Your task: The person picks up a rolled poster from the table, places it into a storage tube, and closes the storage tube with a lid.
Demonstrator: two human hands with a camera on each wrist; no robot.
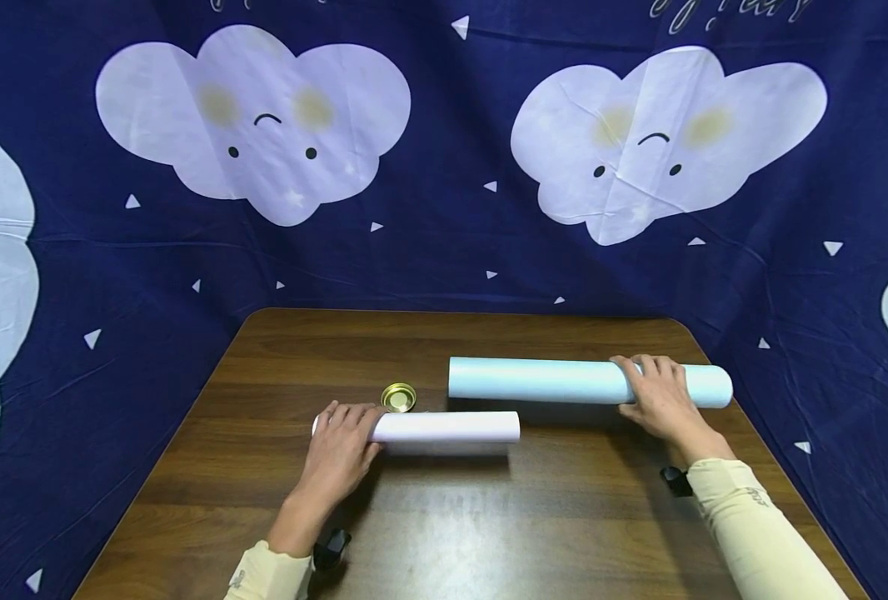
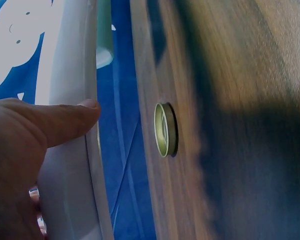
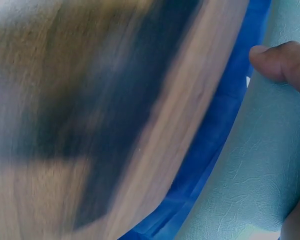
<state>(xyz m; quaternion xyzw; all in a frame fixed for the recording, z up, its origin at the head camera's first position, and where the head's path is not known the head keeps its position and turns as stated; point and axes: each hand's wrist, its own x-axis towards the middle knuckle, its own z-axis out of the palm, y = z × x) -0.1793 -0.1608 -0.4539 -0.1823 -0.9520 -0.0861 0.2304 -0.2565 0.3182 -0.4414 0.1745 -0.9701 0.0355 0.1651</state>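
My left hand [image 1: 341,446] grips a white roll [image 1: 447,427] by its left end, fingers over the top. In the left wrist view the thumb presses along the side of this roll [image 2: 70,165], where a lengthwise edge shows. On the right, my right hand [image 1: 661,396] holds a thicker light-blue roll [image 1: 534,381] near its right end. Creased texture covers the blue roll [image 3: 250,165] in the right wrist view, with the thumb lying across it. Just behind the white roll sits a shallow round gold lid [image 1: 398,397], its hollow side up.
Both rolls are over a brown wood-grain table [image 1: 444,533] with rounded far corners. Behind it hangs a dark blue cloth [image 1: 444,250] printed with white clouds and triangles. Black bands with small devices [image 1: 331,550] are on both wrists.
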